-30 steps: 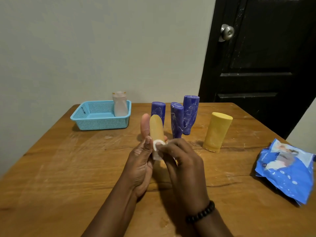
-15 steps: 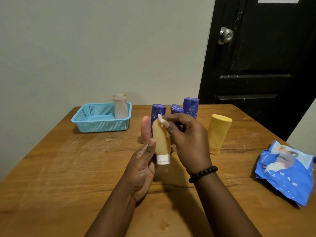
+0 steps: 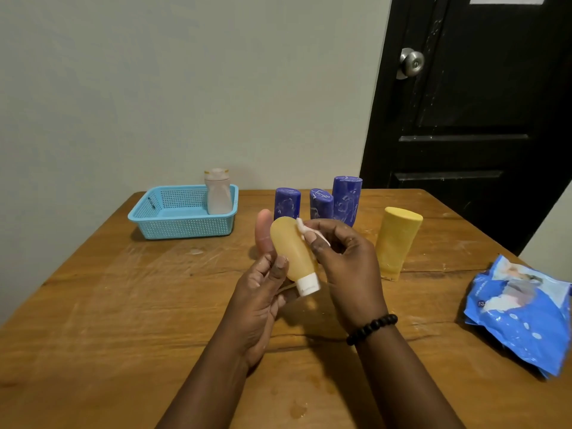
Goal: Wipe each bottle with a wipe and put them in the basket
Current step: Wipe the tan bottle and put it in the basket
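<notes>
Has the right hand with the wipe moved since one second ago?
Yes. The right hand went up the orange bottle, from its white cap to its far end, nearer the blue bottles.

Both your forearms reach forward over the tabletop (image 3: 93,305), hands meeting at centre. Your left hand (image 3: 260,292) is turned palm inward, thumb pointing straight up, its grip curled round the amber bottle (image 3: 292,252) held cap-down. Your right hand (image 3: 346,267), a beaded bracelet (image 3: 371,329) at its wrist, pinches a white wipe (image 3: 301,226) against the bottle's upper end
</notes>
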Tool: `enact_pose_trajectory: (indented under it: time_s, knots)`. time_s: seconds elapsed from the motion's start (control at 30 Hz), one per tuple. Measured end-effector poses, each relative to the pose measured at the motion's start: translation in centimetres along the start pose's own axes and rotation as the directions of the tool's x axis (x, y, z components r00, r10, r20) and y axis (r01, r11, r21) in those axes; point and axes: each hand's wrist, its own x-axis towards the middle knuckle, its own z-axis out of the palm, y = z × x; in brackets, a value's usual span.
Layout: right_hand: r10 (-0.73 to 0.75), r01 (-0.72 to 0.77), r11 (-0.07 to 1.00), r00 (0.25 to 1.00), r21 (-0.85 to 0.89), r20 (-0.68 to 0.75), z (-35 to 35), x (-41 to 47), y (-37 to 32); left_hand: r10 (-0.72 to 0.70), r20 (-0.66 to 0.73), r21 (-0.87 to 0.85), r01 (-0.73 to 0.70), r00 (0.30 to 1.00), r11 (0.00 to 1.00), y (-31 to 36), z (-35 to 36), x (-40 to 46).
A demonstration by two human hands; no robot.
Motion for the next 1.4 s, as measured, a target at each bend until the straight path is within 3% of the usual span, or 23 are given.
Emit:
enact_pose_trajectory:
  time_s: [0.27,0.53,0.77,0.93,1.0,1.1,1.23,1.33,1.4]
  knots:
    - [-0.044,0.058,0.986,0.995,-0.158,0.089,-0.2,0.8,0.0,0.023,-0.030,-0.017,-0.024,0.999,1.000,0.1,-0.2,0.1]
    - [-0.227,0.323,0.872,0.932,-0.367,0.281,-0.1,1.3,-1.1,0.080,-0.108,-0.033,-0.084,0.991,0.996,0.1,-0.1,0.3]
    - [-0.294,0.356,0.877,0.929,-0.323,0.225,-1.0,-2.3,0.2,0.088,-0.156,-0.182,-0.116,0.984,0.976,0.4,-0.5,0.5]
    - [-0.358,0.381,0.855,0.925,-0.352,0.132,-0.5,-1.7,-0.6,0.097,-0.086,-0.071,-0.103,0.992,0.992,0.2,-0.1,0.0]
    - [-0.337,0.357,0.857,0.934,-0.371,0.119,-0.1,-0.5,-1.5,0.073,-0.045,-0.021,-0.074,0.996,0.997,-0.1,-0.2,-0.2]
    - [-0.171,0.214,0.929,0.971,-0.301,0.165,-0.1,1.2,-2.6,0.078,-0.047,-0.013,-0.079,0.996,0.997,0.1,-0.2,-0.3]
    - [-0.040,0.079,0.987,0.964,-0.140,0.262,-0.4,0.0,-1.8,0.112,-0.110,-0.192,-0.132,0.988,0.972,0.4,-0.6,0.3]
    - [-0.029,0.031,0.999,0.984,-0.008,0.175,-0.2,-2.1,-0.1,0.065,-0.181,-0.252,-0.110,0.981,0.961,0.3,-0.8,0.5]
    - [-0.028,0.026,0.999,0.995,0.022,0.098,-0.1,-2.5,0.6,0.054,-0.190,-0.163,-0.086,0.980,0.983,0.1,-0.6,0.4]
